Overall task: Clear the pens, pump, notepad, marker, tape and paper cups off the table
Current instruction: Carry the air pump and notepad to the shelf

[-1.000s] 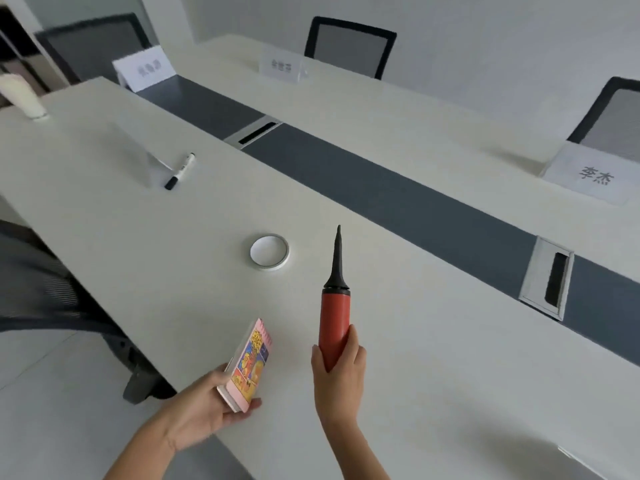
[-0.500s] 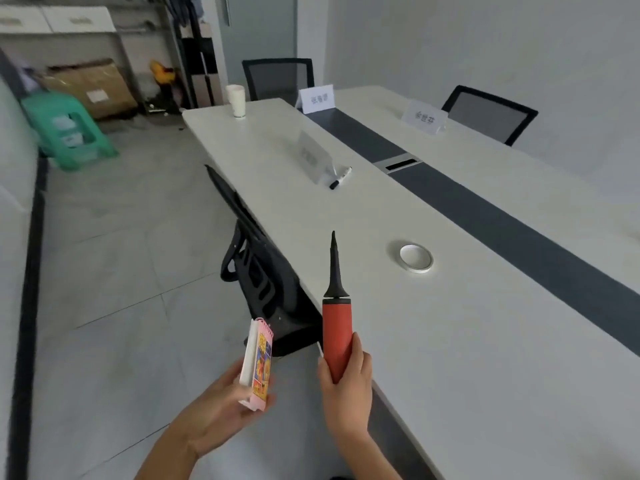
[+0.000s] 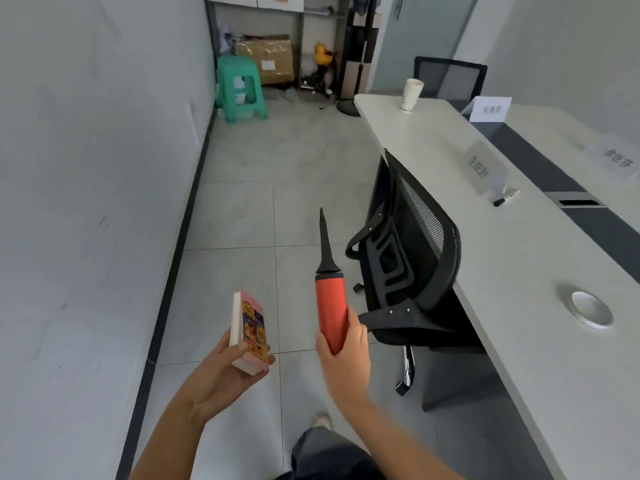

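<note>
My left hand (image 3: 228, 368) holds a small pink notepad (image 3: 250, 330) with a colourful cover, upright, over the floor. My right hand (image 3: 343, 355) grips the red pump (image 3: 330, 306) by its lower body, its black nozzle pointing up. Both are off the table, left of it. On the white table (image 3: 519, 271) a roll of white tape (image 3: 591, 308) lies flat near the right edge of view. A black-capped marker (image 3: 506, 197) lies beside a clear name stand. A stack of white paper cups (image 3: 411, 94) stands at the table's far end.
A black mesh office chair (image 3: 408, 258) is pushed against the table's near side, right of my hands. Tiled floor stretches ahead. A white wall runs along the left. A green plastic stool (image 3: 240, 88) and a cardboard box (image 3: 266, 58) stand at the far wall. Name cards sit on the table.
The view has swung left, away from the table toward the floor and wall. Both hands keep their hold on the notepad and pump, now over the floor beside the chair.
</note>
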{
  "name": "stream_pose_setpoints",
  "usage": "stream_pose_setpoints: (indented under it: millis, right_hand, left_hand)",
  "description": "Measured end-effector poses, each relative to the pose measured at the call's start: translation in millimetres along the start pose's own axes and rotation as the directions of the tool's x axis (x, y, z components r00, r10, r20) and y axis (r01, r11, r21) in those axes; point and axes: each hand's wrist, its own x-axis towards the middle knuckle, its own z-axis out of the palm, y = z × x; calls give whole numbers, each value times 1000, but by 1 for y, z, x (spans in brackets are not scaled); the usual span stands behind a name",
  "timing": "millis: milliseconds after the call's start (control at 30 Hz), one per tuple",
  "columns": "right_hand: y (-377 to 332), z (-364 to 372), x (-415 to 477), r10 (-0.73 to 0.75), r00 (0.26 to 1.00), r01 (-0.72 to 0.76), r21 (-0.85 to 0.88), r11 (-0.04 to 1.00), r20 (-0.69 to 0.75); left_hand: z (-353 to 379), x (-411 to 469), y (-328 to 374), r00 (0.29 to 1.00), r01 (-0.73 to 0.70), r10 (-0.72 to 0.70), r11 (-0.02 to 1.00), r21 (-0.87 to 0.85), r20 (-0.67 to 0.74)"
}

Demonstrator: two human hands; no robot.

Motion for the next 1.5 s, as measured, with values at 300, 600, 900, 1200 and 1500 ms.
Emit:
stream_pose_setpoints:
  millis: [300,600,900,1200,1500]
  right_hand:
    - [-47,63,77,-138,986,135,41,990,88]
    - [-105,105,235,-202,973,190,112,975,108]
    - [-127,160,329,-124,962,114,57,992,242]
    - [-201,252,428,-81,978,79,18,997,192]
    - [-271,327,511,68,992,-66,-21,998,104]
  left_hand:
    - [-38,39,55,993,-77,64,989,-123,-102]
    - [-35,155,172,968,-217,175,942,-254,-178]
    - [-61,237,236,941,-316,249,892,-324,-230]
    - [-132,318,370,965,-239,262,890,-387,7]
    - [-146,418,513,931,-264,224,958,-108,-288]
